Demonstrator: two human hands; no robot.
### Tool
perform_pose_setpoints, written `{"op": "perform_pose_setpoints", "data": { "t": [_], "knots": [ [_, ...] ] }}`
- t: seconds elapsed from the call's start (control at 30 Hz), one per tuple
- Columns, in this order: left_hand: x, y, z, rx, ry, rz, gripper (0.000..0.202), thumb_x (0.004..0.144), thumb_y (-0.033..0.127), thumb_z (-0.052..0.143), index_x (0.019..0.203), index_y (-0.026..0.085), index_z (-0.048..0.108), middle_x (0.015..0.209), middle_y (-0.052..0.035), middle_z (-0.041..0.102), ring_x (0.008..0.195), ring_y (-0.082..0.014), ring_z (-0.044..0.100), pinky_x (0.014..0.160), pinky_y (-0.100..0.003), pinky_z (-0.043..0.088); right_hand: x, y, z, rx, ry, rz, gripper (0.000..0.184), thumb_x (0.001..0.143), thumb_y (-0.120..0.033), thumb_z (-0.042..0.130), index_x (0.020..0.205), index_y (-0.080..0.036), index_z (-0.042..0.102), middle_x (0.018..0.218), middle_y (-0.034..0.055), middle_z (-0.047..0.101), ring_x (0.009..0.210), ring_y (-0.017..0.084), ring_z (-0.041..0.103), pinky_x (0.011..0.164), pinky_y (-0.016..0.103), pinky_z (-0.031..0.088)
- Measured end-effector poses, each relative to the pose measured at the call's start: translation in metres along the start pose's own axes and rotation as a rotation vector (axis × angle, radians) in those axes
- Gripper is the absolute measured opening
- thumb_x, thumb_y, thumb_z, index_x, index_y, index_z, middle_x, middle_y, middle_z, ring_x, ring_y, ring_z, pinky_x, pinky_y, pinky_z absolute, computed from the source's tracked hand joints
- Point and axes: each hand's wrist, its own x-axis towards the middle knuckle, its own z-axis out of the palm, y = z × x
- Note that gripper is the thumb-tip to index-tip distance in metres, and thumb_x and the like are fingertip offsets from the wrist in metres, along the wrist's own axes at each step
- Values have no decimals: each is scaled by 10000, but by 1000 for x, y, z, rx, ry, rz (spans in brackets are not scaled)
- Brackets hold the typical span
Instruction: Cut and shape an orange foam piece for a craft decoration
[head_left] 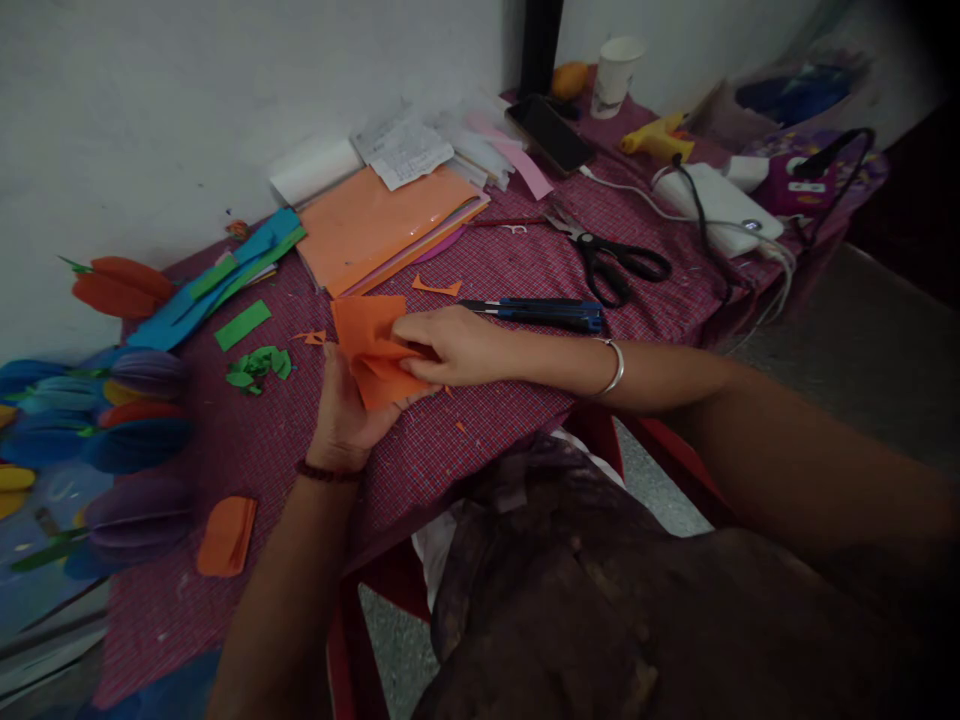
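White wall is backing a table (495, 275) wearing a checked magenta cloth, strewn with coloured paper (379, 222), scissors (611, 258) and a glue gun (658, 137). Left hand (346, 410) is cradling orange paper (373, 347) while right hand (454, 347) is pinching it above the table's near edge.

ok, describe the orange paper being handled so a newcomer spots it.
At the front edge of the red checked tablecloth, the left hand and right hand meet. The orange paper is gripped between them: creased and held, unlike the flat orange stack behind.
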Motion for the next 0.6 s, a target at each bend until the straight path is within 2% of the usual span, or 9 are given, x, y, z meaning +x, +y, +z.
{"op": "perform_pose_setpoints", "data": {
  "t": [0.07, 0.17, 0.23, 0.3, 0.4, 0.53, 0.6],
  "knots": [
    [0, -2, 0, 13, -8, 27, 442, 808, 558, 688, 1121, 245, 674, 1177, -73, 712, 1200, -314, 620, 921, -484, 576, 0, -1, 4, -21, 12, -16, 62, 910, -217, 505, 931, -159, 496, 949, 62, 600, 853, 177, 534, 764, 298, 384],
    [-4, -4, -1, 63, -24, 17, 435, 687, 350, 816, 1088, 246, 685, 1146, -53, 725, 1163, -293, 641, 960, -466, 563, 0, 1, 8, -10, 63, -20, 107, 900, -207, 525, 983, -143, 504, 1029, 81, 604, 946, 188, 545, 839, 317, 404],
    [-7, -3, 1, 108, -29, -14, 492, 646, 206, 794, 1117, 269, 670, 1161, -34, 720, 1167, -296, 640, 982, -501, 549, 2, 5, 9, 46, 97, 4, 93, 902, -197, 513, 974, -138, 511, 994, 67, 604, 926, 174, 548, 838, 310, 408],
    [-10, -1, 3, 144, -30, -45, 555, 630, 128, 738, 1151, 297, 648, 1184, -16, 713, 1188, -310, 629, 992, -554, 535, 4, 10, 9, 142, 131, 48, 87, 904, -209, 509, 946, -134, 519, 918, 40, 597, 850, 152, 544, 786, 290, 411],
    [-14, 1, 7, 177, -32, -68, 578, 613, 113, 706, 1154, 303, 638, 1169, -15, 717, 1199, -334, 621, 997, -607, 518, 7, 19, 9, 265, 238, 99, 151, 868, -194, 530, 1000, -120, 525, 927, 26, 593, 819, 133, 533, 750, 270, 416],
    [-15, 2, 10, 219, -43, -83, 542, 619, 172, 720, 1146, 274, 648, 1143, -50, 725, 1155, -355, 643, 965, -615, 534, 9, 25, 5, 259, 409, 87, 442, 788, -118, 560, 1220, -94, 470, 1107, 71, 571, 920, 137, 530, 791, 265, 451],
    [-14, 2, 10, 238, -40, -85, 508, 639, 223, 728, 1141, 247, 655, 1122, -74, 730, 1094, -351, 671, 928, -597, 558, 9, 25, 2, 194, 474, 55, 412, 762, -104, 584, 1165, -93, 500, 1132, 91, 559, 953, 148, 516, 822, 279, 461]
  ]
}}
